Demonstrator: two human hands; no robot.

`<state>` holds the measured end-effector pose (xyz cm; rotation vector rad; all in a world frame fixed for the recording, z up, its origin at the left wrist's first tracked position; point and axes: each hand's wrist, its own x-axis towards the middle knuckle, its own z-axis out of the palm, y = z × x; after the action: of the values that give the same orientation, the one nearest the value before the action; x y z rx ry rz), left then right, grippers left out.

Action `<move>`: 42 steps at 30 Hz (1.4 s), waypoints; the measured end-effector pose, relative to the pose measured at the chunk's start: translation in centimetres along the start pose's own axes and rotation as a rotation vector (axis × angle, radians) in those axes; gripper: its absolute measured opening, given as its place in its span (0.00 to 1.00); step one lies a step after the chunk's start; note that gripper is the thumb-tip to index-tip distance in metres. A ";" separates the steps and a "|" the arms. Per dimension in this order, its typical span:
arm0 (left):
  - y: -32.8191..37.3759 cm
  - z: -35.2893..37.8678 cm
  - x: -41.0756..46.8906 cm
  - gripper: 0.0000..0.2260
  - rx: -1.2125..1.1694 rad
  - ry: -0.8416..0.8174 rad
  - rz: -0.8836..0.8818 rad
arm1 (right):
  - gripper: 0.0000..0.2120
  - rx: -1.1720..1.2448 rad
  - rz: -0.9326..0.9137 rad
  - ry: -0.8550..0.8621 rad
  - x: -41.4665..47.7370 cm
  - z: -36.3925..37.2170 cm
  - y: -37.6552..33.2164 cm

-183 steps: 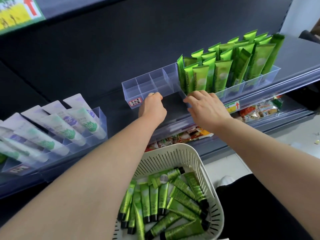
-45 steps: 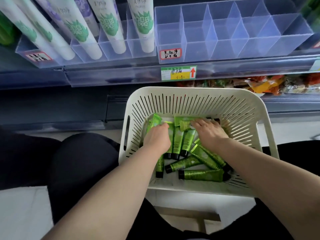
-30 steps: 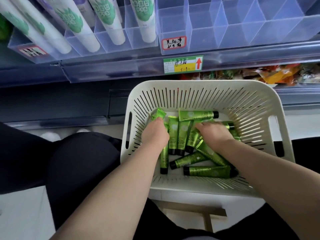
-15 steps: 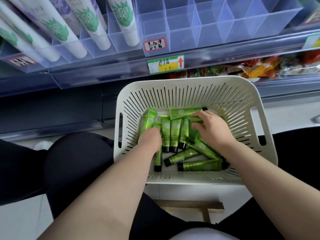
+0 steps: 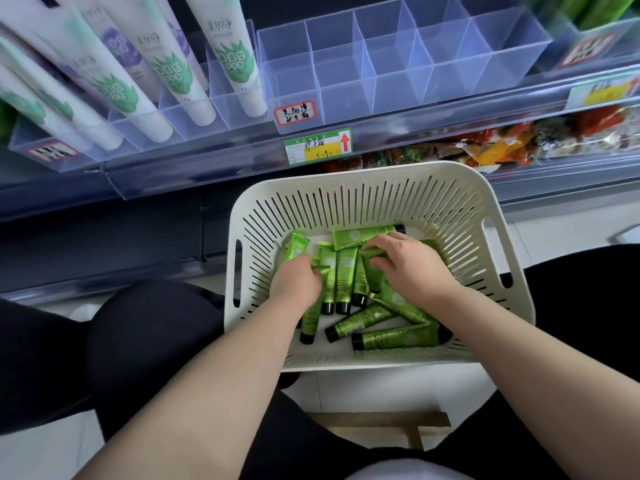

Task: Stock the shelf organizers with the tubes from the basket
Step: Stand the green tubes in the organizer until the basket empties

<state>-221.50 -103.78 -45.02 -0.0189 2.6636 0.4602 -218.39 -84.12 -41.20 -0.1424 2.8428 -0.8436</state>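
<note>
Both my hands are down in the white slotted plastic basket [image 5: 346,174], which sits between my dark-trousered knees just below the shelf edge. My left hand [image 5: 298,282] is curled over the upper ends of the glossy green plastic tubes [image 5: 398,336] with black caps, fingers closed round a couple at the left of the pile. My right hand [image 5: 412,268] pinches one tube between thumb and forefinger near the far wall. Other tubes lie loose on the basket floor. Above, the clear plastic divided organizer [image 5: 346,98] stands on the shelf, just beside another holding tall white tubes [image 5: 162,71].
</note>
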 end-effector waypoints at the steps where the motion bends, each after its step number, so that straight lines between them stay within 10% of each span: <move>1: 0.3 -0.5 -0.4 0.09 -0.023 0.043 0.048 | 0.13 -0.008 -0.004 0.007 -0.1 -0.2 -0.2; 19: 15.6 -21.1 -3.6 0.09 -0.464 0.638 0.449 | 0.11 -0.120 -0.113 0.492 0.5 -18.8 -5.3; 32: 27.8 -25.1 4.5 0.09 -0.773 0.730 0.461 | 0.12 -0.063 -0.041 0.744 4.5 -28.2 -1.5; 42: 32.7 -23.2 10.5 0.12 -0.474 0.563 0.418 | 0.13 -0.053 -0.064 0.772 6.2 -30.5 1.7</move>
<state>-243.45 -79.75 -19.38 0.3134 3.0209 1.3937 -230.39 -67.33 -17.84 0.1184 3.5889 -1.0049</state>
